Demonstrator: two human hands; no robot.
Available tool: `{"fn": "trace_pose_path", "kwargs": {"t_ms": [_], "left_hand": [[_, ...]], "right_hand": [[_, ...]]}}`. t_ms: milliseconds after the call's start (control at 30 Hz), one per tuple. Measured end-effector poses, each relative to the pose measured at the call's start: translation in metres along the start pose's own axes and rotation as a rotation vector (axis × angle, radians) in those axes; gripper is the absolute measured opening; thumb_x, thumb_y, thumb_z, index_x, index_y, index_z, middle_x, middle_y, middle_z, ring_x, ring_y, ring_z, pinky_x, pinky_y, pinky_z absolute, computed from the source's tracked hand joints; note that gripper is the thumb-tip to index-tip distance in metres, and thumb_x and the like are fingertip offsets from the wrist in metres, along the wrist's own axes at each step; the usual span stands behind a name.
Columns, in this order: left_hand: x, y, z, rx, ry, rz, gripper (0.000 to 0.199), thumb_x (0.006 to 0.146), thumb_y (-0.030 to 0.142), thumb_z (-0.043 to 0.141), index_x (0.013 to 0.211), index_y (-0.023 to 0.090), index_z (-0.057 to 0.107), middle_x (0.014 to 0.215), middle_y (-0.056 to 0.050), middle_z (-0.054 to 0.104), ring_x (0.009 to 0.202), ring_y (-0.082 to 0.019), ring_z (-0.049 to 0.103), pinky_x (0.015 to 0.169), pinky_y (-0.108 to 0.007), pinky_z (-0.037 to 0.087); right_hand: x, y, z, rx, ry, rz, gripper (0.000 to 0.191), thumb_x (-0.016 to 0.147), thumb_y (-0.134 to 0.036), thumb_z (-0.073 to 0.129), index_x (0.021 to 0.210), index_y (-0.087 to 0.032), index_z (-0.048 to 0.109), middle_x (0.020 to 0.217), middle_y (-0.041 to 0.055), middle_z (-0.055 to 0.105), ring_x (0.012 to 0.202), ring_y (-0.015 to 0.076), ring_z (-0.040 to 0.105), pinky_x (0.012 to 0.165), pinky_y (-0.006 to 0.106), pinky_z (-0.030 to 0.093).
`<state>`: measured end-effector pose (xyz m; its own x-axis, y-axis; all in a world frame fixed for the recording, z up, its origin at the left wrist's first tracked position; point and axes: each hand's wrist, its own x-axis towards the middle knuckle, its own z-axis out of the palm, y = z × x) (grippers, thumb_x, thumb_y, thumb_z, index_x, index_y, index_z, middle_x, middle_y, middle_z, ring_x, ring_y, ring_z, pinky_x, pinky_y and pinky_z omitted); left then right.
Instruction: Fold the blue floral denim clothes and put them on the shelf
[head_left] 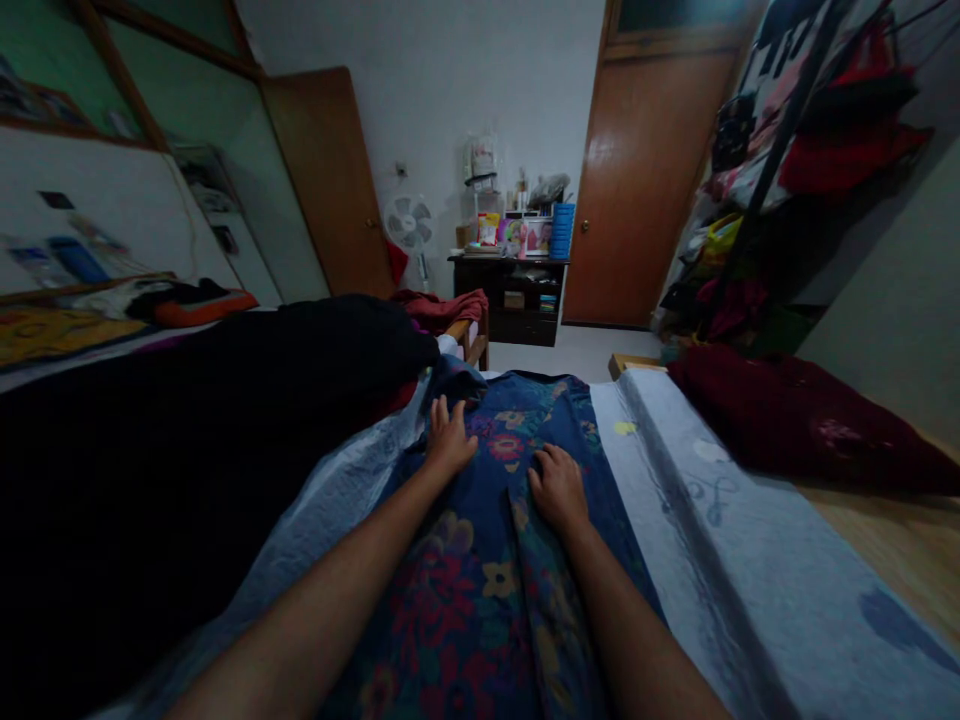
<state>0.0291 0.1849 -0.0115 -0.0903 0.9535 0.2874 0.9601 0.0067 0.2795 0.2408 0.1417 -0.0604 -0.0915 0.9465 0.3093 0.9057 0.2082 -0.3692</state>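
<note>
A dark blue floral garment is spread lengthwise before me on a bed with a pale sheet. My left hand rests on its upper left part with fingers spread, beside a bunched bit of the cloth. On the right half, my right hand lies palm down with its fingers slightly bent against the fabric. A long folded strip of the same cloth, perhaps a sleeve, runs from under that hand towards me. My forearms cover parts of the garment.
A large black cloth is heaped on the left. On the right, a dark red cushion or bundle lies on the pale patterned sheet. Beyond the bed are a fan, a dark cabinet and hanging clothes.
</note>
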Motion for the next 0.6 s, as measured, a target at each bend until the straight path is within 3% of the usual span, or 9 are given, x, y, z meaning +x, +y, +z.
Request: {"fn": "trace_pose_path", "kwargs": {"t_ms": [167, 267, 433, 500, 600], "left_hand": [[0.049, 0.001, 0.005, 0.026, 0.05, -0.119, 0.088, 0.074, 0.026, 0.065, 0.149, 0.012, 0.021, 0.158, -0.023, 0.013, 0.146, -0.039, 0.011, 0.115, -0.048, 0.021], [0.069, 0.002, 0.01, -0.005, 0.097, -0.237, 0.093, 0.076, 0.032, 0.066, 0.151, 0.012, 0.014, 0.154, -0.024, 0.025, 0.143, -0.037, 0.022, 0.114, -0.047, 0.024], [0.084, 0.001, 0.02, -0.129, 0.073, -0.418, 0.107, 0.074, 0.045, 0.07, 0.151, 0.01, 0.005, 0.145, -0.025, 0.04, 0.131, -0.036, 0.044, 0.104, -0.046, 0.038], [0.087, -0.001, 0.022, -0.141, 0.08, -0.477, 0.105, 0.075, 0.048, 0.068, 0.151, 0.01, 0.007, 0.14, -0.025, 0.047, 0.127, -0.037, 0.048, 0.101, -0.047, 0.04], [0.091, -0.006, 0.023, -0.142, 0.061, -0.527, 0.079, 0.082, 0.046, 0.061, 0.145, 0.012, 0.029, 0.131, -0.023, 0.057, 0.123, -0.038, 0.052, 0.099, -0.051, 0.039]], "right_hand": [[0.001, 0.004, 0.003, 0.052, 0.024, -0.016, 0.039, 0.089, -0.027, 0.049, 0.123, -0.015, 0.062, 0.137, 0.0121, 0.054, 0.131, 0.0259, 0.043, 0.112, 0.04, 0.028], [0.001, 0.007, 0.003, 0.098, 0.031, -0.021, 0.038, 0.087, -0.026, 0.05, 0.121, -0.014, 0.063, 0.136, 0.0126, 0.055, 0.13, 0.0257, 0.044, 0.112, 0.041, 0.029], [0.0, 0.012, 0.004, 0.164, 0.046, -0.015, 0.036, 0.084, -0.022, 0.053, 0.117, -0.016, 0.066, 0.133, 0.0115, 0.058, 0.129, 0.0251, 0.046, 0.111, 0.041, 0.03], [0.001, 0.012, 0.005, 0.175, 0.05, -0.014, 0.036, 0.083, -0.021, 0.054, 0.116, -0.016, 0.066, 0.133, 0.0114, 0.058, 0.129, 0.0254, 0.046, 0.111, 0.042, 0.03], [0.001, 0.013, 0.005, 0.177, 0.044, -0.021, 0.036, 0.082, -0.021, 0.055, 0.116, -0.015, 0.066, 0.133, 0.012, 0.058, 0.128, 0.0264, 0.046, 0.111, 0.043, 0.031]]}}
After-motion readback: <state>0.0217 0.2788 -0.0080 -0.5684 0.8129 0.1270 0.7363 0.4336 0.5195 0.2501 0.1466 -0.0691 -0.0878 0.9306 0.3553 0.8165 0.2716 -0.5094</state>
